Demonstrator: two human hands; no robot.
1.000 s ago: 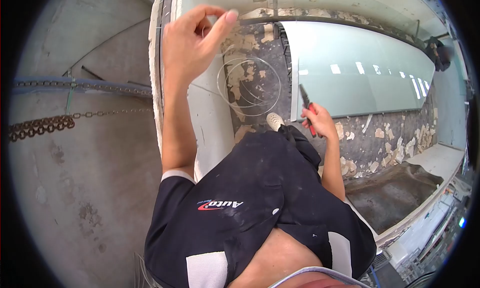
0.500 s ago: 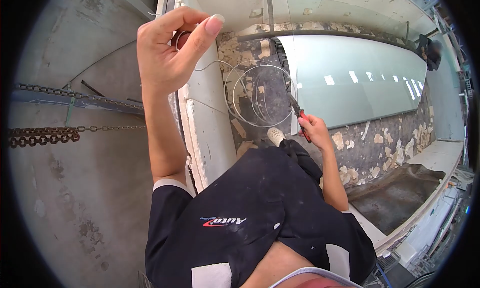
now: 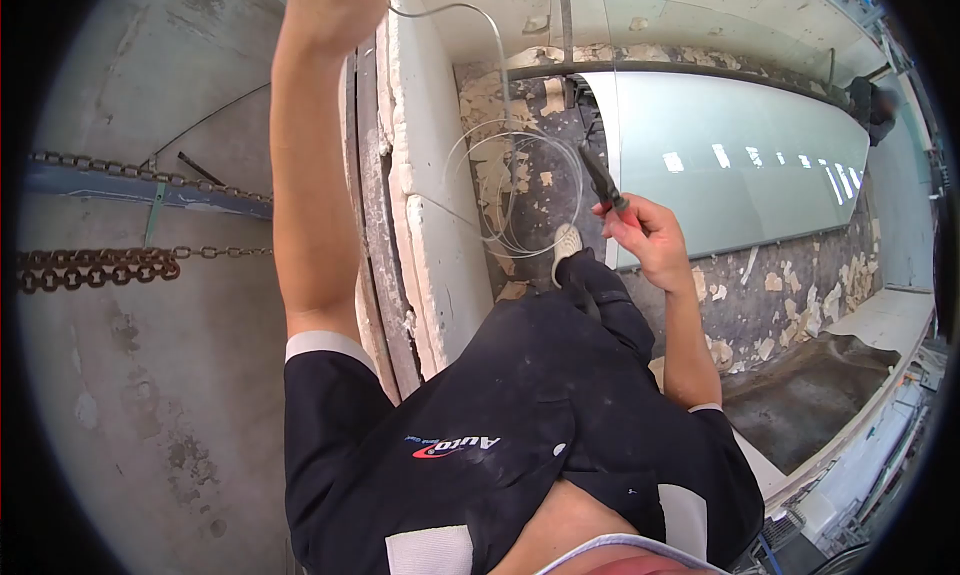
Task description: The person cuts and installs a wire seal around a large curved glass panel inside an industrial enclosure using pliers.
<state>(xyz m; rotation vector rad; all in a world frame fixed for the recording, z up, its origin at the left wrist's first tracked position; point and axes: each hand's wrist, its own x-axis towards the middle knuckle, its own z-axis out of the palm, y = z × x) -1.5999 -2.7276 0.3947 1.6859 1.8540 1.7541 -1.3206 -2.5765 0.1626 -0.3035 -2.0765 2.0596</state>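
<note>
My left hand [image 3: 338,7] is raised at the top edge of the view, its fingers cut off by the frame. A thin clear or metallic wire [image 3: 503,70] leaves the side of that hand, bends over the white ledge and drops into loose coils [image 3: 520,240] above the floor. My right hand [image 3: 652,243] is closed around the red handles of dark-jawed pliers [image 3: 603,182]. The pliers' jaws point up and away from me, just right of the coils. Beside them lies a large pale-green glass sheet [image 3: 740,165].
On my left runs a chipped white wall edge [image 3: 420,275], with rusty chains [image 3: 100,270] beyond it. Peeling paint flakes [image 3: 800,320] cover the dark floor. A brown mat [image 3: 815,395] lies at right. A person in dark clothing [image 3: 872,110] is at the far right.
My left hand has risen partly out of view, and the wire's upper end has gone up with it. My right hand and pliers have shifted slightly right, the pliers tilting more upright.
</note>
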